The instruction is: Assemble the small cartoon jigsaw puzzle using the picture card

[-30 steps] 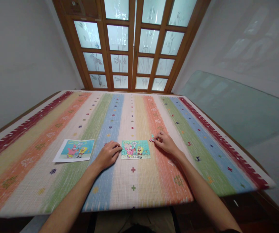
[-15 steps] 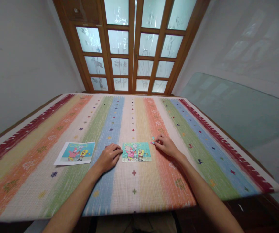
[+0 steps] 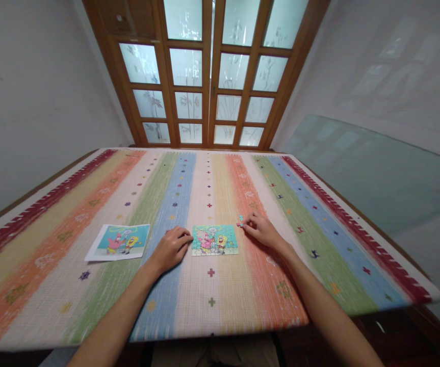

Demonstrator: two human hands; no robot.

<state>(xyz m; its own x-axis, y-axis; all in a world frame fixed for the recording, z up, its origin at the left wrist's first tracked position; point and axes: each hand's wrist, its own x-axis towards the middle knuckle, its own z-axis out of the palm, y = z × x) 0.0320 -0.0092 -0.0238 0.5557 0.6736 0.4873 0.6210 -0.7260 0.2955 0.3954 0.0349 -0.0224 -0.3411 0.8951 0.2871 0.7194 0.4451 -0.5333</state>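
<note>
A small cartoon jigsaw puzzle (image 3: 214,239) lies assembled on the striped mat (image 3: 189,306). My left hand (image 3: 171,247) rests with curled fingers against the puzzle's left edge. At the puzzle's upper right corner, my right hand (image 3: 261,229) pinches its fingers by a small loose puzzle piece (image 3: 240,220). Whether the fingers grip that piece is unclear. A printed reference picture (image 3: 119,241) of the same cartoon lies to the left of my left hand.
The striped mat covers a wide table whose front edge (image 3: 212,334) is close to me. A wooden door with frosted glass panes (image 3: 208,71) stands behind the table. A glass sheet (image 3: 376,168) leans against the right wall.
The view has shifted down slightly since a second ago. Both hands stay at the puzzle's edges with hardly any movement.
</note>
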